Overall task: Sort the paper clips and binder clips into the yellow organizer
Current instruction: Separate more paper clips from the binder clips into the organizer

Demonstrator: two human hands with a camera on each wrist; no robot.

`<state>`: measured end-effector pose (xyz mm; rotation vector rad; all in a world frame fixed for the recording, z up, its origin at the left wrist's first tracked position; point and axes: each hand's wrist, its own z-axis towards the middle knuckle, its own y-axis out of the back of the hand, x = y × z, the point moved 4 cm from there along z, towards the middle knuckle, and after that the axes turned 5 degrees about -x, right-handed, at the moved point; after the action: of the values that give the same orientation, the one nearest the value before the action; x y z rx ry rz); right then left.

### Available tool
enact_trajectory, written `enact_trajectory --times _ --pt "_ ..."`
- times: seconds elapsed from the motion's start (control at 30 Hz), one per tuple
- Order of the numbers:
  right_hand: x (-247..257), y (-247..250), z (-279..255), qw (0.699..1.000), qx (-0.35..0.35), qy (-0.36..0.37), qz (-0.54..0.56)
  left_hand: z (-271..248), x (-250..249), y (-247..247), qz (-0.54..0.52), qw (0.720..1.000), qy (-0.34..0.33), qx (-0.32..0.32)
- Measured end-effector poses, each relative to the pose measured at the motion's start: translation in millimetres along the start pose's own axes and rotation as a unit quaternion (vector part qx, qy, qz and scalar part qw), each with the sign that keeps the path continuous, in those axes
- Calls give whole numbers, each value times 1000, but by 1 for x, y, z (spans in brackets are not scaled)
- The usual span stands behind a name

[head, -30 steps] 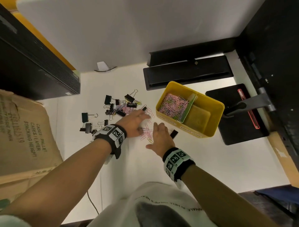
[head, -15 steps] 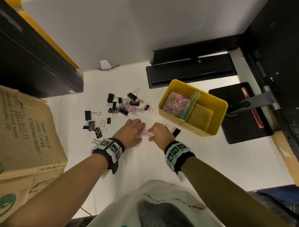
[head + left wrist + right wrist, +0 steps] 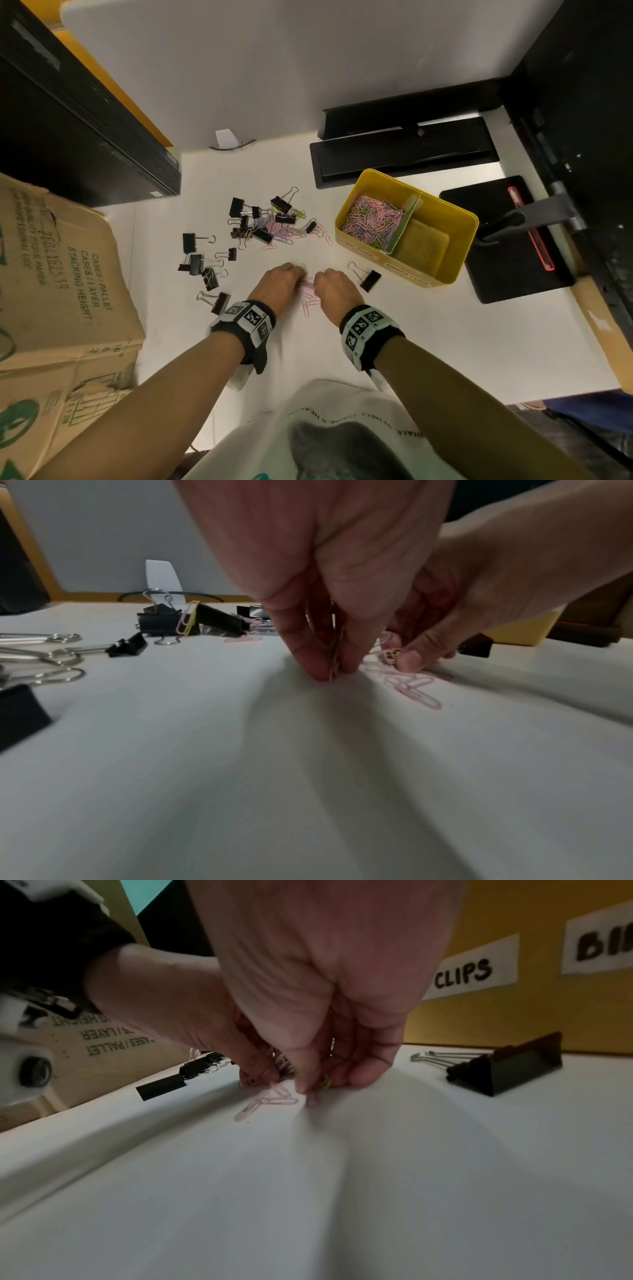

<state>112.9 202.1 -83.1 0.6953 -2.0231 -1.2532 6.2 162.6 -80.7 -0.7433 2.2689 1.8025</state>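
On the white desk, my left hand [image 3: 286, 282] and right hand [image 3: 330, 286] meet knuckle to knuckle over a small heap of pink paper clips [image 3: 308, 298]. In the left wrist view my left hand [image 3: 330, 673] pinches a few clips against the desk, with loose pink paper clips [image 3: 414, 689] beside it. In the right wrist view my right hand [image 3: 315, 1089] pinches clips, one of them yellow, above more paper clips [image 3: 265, 1100]. The yellow organizer [image 3: 371, 258] stands to the right, its left compartment full of paper clips [image 3: 371, 217]. A black binder clip [image 3: 369, 279] lies by my right hand.
A mixed pile of black binder clips and pink paper clips [image 3: 270, 221] lies beyond my hands, and more binder clips [image 3: 200, 265] are scattered to the left. A cardboard box [image 3: 58, 291] stands at left. Black trays [image 3: 400, 156] and a black pad [image 3: 513, 246] lie behind and right of the organizer.
Both hands drew back from the far pile toward me and came together. Their flat fingers have curled down onto the small heap of paper clips.
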Motion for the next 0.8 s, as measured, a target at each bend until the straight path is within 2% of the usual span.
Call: enact_trajectory --times 0.07,0.13,0.2,0.27,0.33,0.4,0.53,0.7,0.8 --pt "5 -1 -2 999 8 22 -48 2 1 2 6 1000 7 26" --pt "5 -1 -2 999 7 29 -36 3 3 4 1 999 18 40" --pt "0 1 -1 999 4 7 36 3 8 9 -34 997 51 40" --pt "-9 4 -1 990 -6 -36 137 5 15 17 -119 988 96 30" --pt "-18 7 -3 971 -27 -79 225 8 14 32 -211 969 125 34" --pt "-25 11 -8 941 -55 -110 316 14 2 52 -268 954 125 39" --pt "-34 22 -20 902 -102 -108 406 40 -40 91 -358 928 99 20" --pt "-51 44 -38 862 -185 -125 455 83 -99 100 -317 948 28 -14" --pt "-64 67 -48 859 -211 -154 440 103 -121 81 -231 973 15 -4"
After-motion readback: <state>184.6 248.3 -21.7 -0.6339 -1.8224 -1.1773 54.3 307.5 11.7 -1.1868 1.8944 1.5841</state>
